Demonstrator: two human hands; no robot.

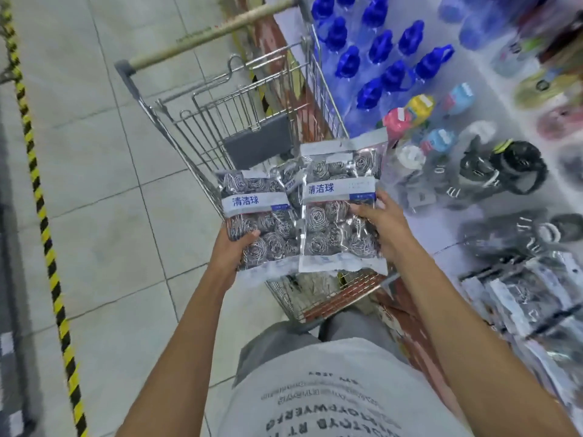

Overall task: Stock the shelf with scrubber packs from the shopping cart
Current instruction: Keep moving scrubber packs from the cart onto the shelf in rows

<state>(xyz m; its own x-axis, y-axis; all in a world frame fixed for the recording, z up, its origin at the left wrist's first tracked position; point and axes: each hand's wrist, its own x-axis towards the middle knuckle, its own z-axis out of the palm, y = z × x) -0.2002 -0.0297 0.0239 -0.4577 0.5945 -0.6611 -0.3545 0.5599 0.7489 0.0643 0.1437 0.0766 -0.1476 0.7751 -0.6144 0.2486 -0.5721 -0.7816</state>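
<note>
Two clear packs of steel-wool scrubbers with blue-and-white labels are held above the wire shopping cart (202, 124). My left hand (232, 247) grips the lower left corner of the left scrubber pack (257, 212). My right hand (383, 223) grips the right edge of the right scrubber pack (339, 203), which is a little higher. More scrubber packs (291, 178) show in the cart behind them. The white shelf (504, 105) runs along the right side, with similar packs (530, 304) lying on it at the lower right.
Blue-capped bottles (381, 58) fill the shelf's far end; coloured and black items (492, 171) lie mid-shelf. The cart's tan handle bar (202, 36) points away from me. A yellow-black floor stripe (41, 216) runs along the left over pale tiles.
</note>
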